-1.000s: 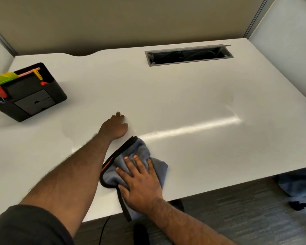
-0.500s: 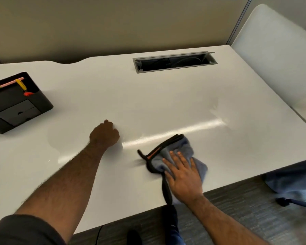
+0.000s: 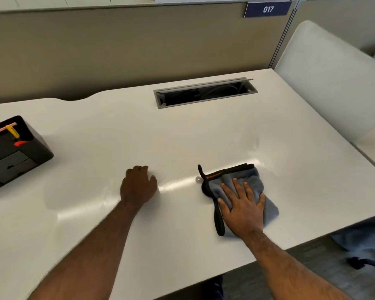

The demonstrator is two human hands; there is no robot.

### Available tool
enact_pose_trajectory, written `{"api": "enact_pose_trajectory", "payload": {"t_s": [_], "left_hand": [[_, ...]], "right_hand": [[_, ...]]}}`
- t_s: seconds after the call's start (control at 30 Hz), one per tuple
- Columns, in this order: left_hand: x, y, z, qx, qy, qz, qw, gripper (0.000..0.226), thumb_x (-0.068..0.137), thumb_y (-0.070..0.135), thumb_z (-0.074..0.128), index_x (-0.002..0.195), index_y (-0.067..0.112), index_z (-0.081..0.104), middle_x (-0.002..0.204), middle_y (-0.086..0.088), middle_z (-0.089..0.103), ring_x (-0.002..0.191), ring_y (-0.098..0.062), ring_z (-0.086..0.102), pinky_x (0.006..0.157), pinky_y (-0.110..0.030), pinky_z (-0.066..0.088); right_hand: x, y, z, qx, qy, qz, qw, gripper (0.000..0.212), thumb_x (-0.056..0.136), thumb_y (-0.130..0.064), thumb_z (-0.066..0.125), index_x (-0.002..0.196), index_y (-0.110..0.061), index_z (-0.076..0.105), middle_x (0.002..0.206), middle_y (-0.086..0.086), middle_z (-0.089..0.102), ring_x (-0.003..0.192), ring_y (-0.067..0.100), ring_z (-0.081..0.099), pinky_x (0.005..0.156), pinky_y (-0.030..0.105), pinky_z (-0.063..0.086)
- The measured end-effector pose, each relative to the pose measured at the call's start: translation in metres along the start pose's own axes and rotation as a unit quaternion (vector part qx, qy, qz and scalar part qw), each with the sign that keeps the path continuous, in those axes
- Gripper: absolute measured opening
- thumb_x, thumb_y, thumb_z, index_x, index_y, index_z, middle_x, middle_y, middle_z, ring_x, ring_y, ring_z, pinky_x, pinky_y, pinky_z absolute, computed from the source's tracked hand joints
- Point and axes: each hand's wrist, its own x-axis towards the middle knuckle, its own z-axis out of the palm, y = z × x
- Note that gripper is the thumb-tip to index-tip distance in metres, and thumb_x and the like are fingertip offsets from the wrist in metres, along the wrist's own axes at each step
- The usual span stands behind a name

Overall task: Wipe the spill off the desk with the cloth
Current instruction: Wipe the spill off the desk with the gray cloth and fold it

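Observation:
A blue-grey cloth with a black hem lies bunched on the white desk, right of centre near the front edge. My right hand lies flat on the cloth with fingers spread, pressing it down. My left hand rests on the bare desk to the left of the cloth, fingers curled under, holding nothing. A faint wet sheen with streaks shows on the desk just beyond the cloth. A small droplet ring sits by the cloth's left corner.
A black desk organiser with pens stands at the left edge. An open cable slot cuts the desk at the back. Partition walls rise behind, a white panel at the right. A blue chair sits below the front right edge.
My right hand has slid the cloth to the right across the desk and slightly farther from the front edge. My left hand has stayed planted on the desk.

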Motion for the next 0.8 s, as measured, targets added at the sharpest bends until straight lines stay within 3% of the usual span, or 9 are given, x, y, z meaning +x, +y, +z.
{"api": "enact_pose_trajectory", "payload": {"t_s": [0.13,0.3,0.37,0.43,0.53,0.63,0.7,0.8], "left_hand": [[-0.005,0.055,0.016,-0.078,0.027,0.058,0.995,0.043,0.087,0.040,0.059,0.121,0.013,0.062,0.114,-0.007,0.065,0.114,-0.029,0.053,0.091,-0.038,0.047],[-0.003,0.138,0.038,-0.135,-0.137,0.003,0.981,0.063,0.075,0.064,0.059,0.119,0.019,0.050,0.107,-0.004,0.068,0.106,-0.026,0.061,0.084,-0.031,0.046],[-0.001,0.159,0.044,-0.136,-0.147,-0.032,0.979,0.054,0.070,0.056,0.062,0.109,0.022,0.045,0.106,-0.003,0.067,0.102,-0.026,0.062,0.078,-0.031,0.047],[0.001,0.174,0.048,-0.137,-0.138,-0.060,0.979,0.044,0.069,0.044,0.063,0.100,0.023,0.040,0.102,-0.002,0.065,0.096,-0.026,0.063,0.072,-0.029,0.045],[0.006,0.187,0.052,-0.150,-0.135,-0.086,0.976,0.038,0.070,0.034,0.062,0.099,0.020,0.041,0.098,0.000,0.062,0.091,-0.026,0.062,0.069,-0.028,0.043],[0.010,0.194,0.054,-0.147,-0.129,-0.088,0.977,0.033,0.071,0.031,0.063,0.094,0.020,0.042,0.089,0.003,0.059,0.079,-0.021,0.057,0.063,-0.028,0.041],[0.011,0.197,0.055,-0.141,-0.123,-0.087,0.979,0.029,0.072,0.031,0.064,0.088,0.022,0.043,0.087,0.004,0.058,0.076,-0.019,0.055,0.061,-0.028,0.040],[0.013,0.205,0.057,-0.148,-0.102,-0.088,0.980,0.024,0.073,0.029,0.064,0.081,0.026,0.042,0.086,0.006,0.061,0.076,-0.019,0.057,0.061,-0.027,0.039]], "right_hand": [[0.026,0.006,-0.004,0.009,-0.006,0.010,1.000,0.066,0.083,-0.077,0.009,0.144,-0.054,0.015,0.160,-0.010,0.019,0.147,0.021,0.012,0.112,0.064,0.003],[0.046,0.010,-0.011,0.035,-0.023,-0.012,0.999,0.072,0.079,-0.084,0.012,0.145,-0.054,0.010,0.162,-0.006,0.011,0.148,0.023,0.008,0.111,0.064,0.004],[0.058,0.015,-0.016,0.070,-0.035,-0.013,0.997,0.071,0.079,-0.084,0.018,0.143,-0.055,0.012,0.162,-0.006,-0.002,0.148,0.023,0.001,0.112,0.060,0.007],[0.070,0.025,-0.023,0.139,-0.023,0.023,0.990,0.064,0.084,-0.073,0.034,0.143,-0.049,0.026,0.162,0.001,-0.007,0.148,0.024,-0.002,0.116,0.052,0.011],[0.082,0.040,-0.032,0.217,0.028,0.115,0.969,0.046,0.088,-0.036,0.053,0.133,-0.026,0.052,0.159,0.016,0.014,0.145,0.032,0.013,0.117,0.042,0.018],[0.089,0.041,-0.035,0.233,0.048,0.133,0.962,0.033,0.086,-0.017,0.054,0.118,-0.015,0.060,0.137,0.017,0.048,0.127,0.035,0.039,0.107,0.041,0.032],[0.092,0.039,-0.035,0.241,0.051,0.130,0.960,0.033,0.084,-0.010,0.051,0.116,-0.012,0.061,0.123,0.014,0.056,0.115,0.033,0.046,0.100,0.041,0.037],[0.101,0.044,-0.034,0.285,0.054,0.133,0.948,0.037,0.083,-0.001,0.047,0.115,-0.012,0.061,0.119,0.012,0.056,0.112,0.029,0.046,0.096,0.037,0.039]]}}
